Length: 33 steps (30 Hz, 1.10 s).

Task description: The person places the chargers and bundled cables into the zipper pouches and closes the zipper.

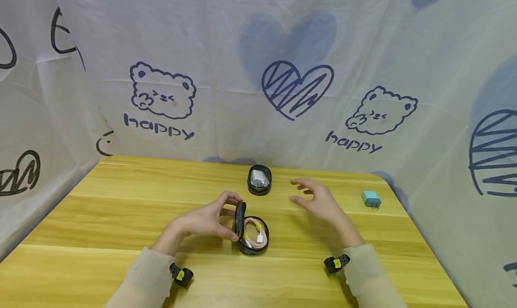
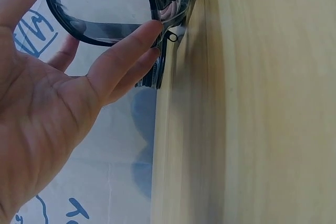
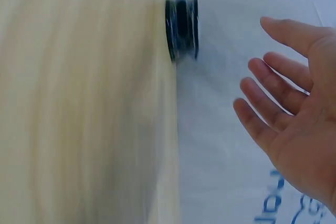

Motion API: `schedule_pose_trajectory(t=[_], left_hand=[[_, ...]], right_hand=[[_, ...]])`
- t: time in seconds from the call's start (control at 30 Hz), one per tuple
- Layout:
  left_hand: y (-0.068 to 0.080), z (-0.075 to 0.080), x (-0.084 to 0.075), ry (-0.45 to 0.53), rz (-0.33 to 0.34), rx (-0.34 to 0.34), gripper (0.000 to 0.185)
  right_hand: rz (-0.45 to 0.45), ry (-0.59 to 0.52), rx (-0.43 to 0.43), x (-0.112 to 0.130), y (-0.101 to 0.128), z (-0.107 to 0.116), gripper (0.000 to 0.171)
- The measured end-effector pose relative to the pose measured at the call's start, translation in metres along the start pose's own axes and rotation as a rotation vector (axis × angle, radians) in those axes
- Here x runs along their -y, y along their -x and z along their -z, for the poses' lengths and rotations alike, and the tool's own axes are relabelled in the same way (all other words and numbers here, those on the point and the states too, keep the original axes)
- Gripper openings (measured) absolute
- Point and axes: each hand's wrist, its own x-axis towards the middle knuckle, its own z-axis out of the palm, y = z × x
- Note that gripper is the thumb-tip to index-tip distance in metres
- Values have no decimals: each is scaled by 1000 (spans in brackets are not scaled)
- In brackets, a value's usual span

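Sleeved forearms with wrist cameras frame the near edge of the wooden table (image 1: pixel 121 209). Left hand (image 1: pixel 206 220) pinches the raised clear lid (image 1: pixel 239 218) of a round black case (image 1: pixel 252 236), holding it upright; its rim runs toward the far wall. Pink cable (image 1: pixel 255 234) already lies coiled inside, so closing seems all that is left. Right hand (image 1: pixel 319 202) hovers with fingers spread, grasping nothing. Beyond sit a second round case (image 1: pixel 259 180) and a teal charger (image 1: pixel 370 199).
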Motion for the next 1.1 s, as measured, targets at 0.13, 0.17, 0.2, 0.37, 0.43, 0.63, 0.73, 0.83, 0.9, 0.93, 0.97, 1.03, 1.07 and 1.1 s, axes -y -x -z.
schedule_pose_trajectory(t=[0.13, 0.17, 0.2, 0.37, 0.43, 0.63, 0.73, 0.83, 0.9, 0.93, 0.97, 1.03, 1.07, 1.1], left_hand=[[0, 0, 0, -4, -6, 2, 93], [0, 0, 0, -5, -7, 3, 93], [0, 0, -1, -5, -7, 3, 94], [0, 0, -1, 4, 3, 0, 93], [0, 0, -1, 5, 10, -1, 93], [0, -1, 0, 10, 12, -1, 92], [1, -1, 0, 22, 10, 3, 92], [1, -1, -1, 34, 13, 3, 92], [1, -1, -1, 38, 12, 7, 92], [1, -2, -1, 41, 13, 8, 92], [1, -2, -1, 41, 11, 10, 92], [1, -2, -2, 47, 8, 13, 91], [1, -2, -2, 47, 8, 14, 91], [1, -2, -2, 49, 9, 14, 91]], right_hand=[[-69, 0, -88, -16, 3, 19, 46], [-83, 1, -109, -20, 3, 23, 46], [-100, 4, -128, -23, 5, 27, 45], [-212, 66, -232, -42, 12, 48, 45], [-272, 93, -273, -48, 16, 55, 46], [-407, 117, -338, -65, 26, 71, 52], [-469, 136, -322, -74, 31, 78, 56], [-533, 166, -285, -83, 35, 84, 60], [-566, 201, -252, -89, 38, 87, 62], [-583, 211, -234, -92, 39, 88, 64], [-597, 223, -214, -95, 41, 89, 65], [-624, 234, -172, -100, 45, 91, 68], [-632, 233, -154, -102, 47, 91, 68], [-642, 223, -139, -104, 48, 92, 69]])
